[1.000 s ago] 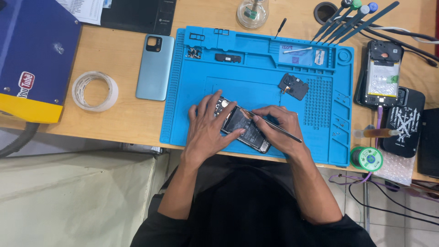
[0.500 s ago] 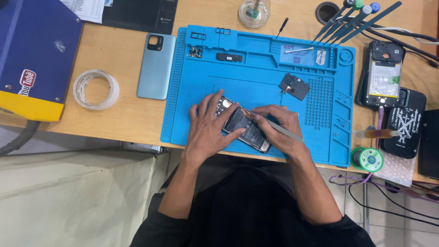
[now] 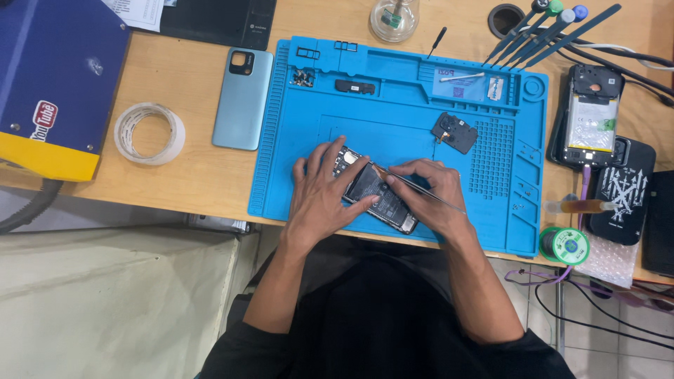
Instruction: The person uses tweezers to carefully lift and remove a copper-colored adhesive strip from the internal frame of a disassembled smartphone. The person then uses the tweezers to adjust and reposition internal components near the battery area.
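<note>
Left hand (image 3: pixel 324 198) lay spread over the opened phone (image 3: pixel 375 191), pinning it flat, low on the blue mat (image 3: pixel 295 140). Right hand (image 3: pixel 433 198) pinched thin tweezers (image 3: pixel 421 190), tip at the phone's upper edge. We judged the phone light, rigid and slick, its exposed insides fragile: best gripped by the side edges. A small black cover (image 3: pixel 454 132) sat nearby.

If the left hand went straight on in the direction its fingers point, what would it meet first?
The left hand points up and right over the open phone. Past that, the way looks bare across the blue mat until the black cover part, probably; height is unclear.
</note>
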